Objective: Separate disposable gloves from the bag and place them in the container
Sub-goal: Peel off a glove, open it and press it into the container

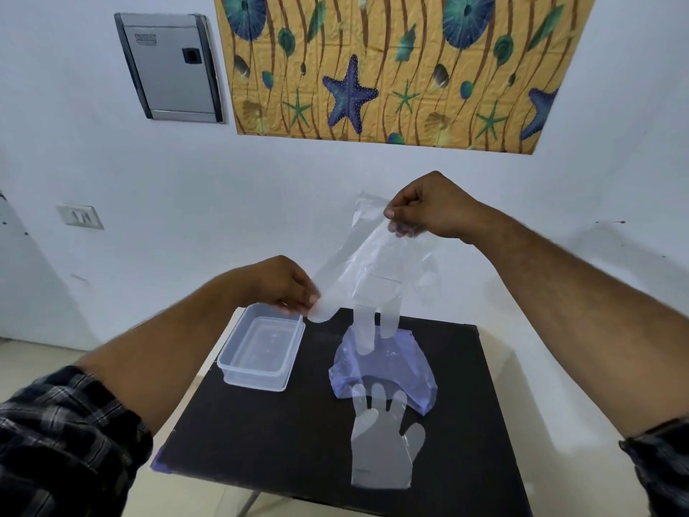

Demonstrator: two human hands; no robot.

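Above the dark tabletop (283,434), both hands hold clear disposable glove film in the air: the right hand (428,207) pinches the cuff end high up, and the left hand (287,285) pinches a lower edge that peels off to the side, so the fingers of both are closed on plastic. What they hold looks like two gloves clinging together (376,270) and being pulled apart, though the film is too transparent to count layers for certain; its fingers dangle just over the bluish bag (384,367) lying on the tabletop. One separated glove (384,449) lies flat near the front edge, touching the bag's near side. The clear rectangular container (261,352) sits to the left, well apart from the bag, and appears empty. By that showing the task is at an early stage: gloves are out of the bag and coming apart, yet none has reached the container, and whether more remain in the bag cannot be told. Behind stands a pale wall carrying a grey metal panel box (171,69), a switch plate (80,216) and a sea-themed starfish panel (391,69).
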